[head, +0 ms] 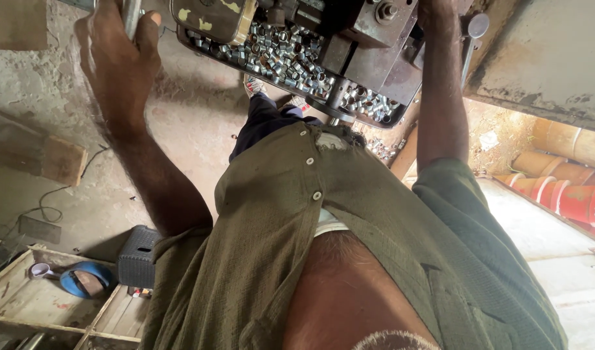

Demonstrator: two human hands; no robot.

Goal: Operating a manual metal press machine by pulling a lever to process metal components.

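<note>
Fingers of the left hand (119,58) clench a metal lever (131,14) — braced to work the press (369,39); right hand (437,10) reaches above the tray of small steel rings (281,55) — grip unclear.

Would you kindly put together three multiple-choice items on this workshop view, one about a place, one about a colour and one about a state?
1. Where do the small metal rings lie?
A. In the machine's tray
B. On the floor by the stool
C. In the wooden crate

2. What colour is the person's shirt?
A. White
B. Olive green
C. Red

3. What is the left hand doing?
A. Resting open on the shirt
B. Hanging free at the side
C. Gripping a metal handle

Answers:
1. A, the rings are heaped in the dark tray under the machine.
2. B, the buttoned cloth is plainly olive green.
3. C, its fingers are wrapped round the handle at the top edge.
</note>
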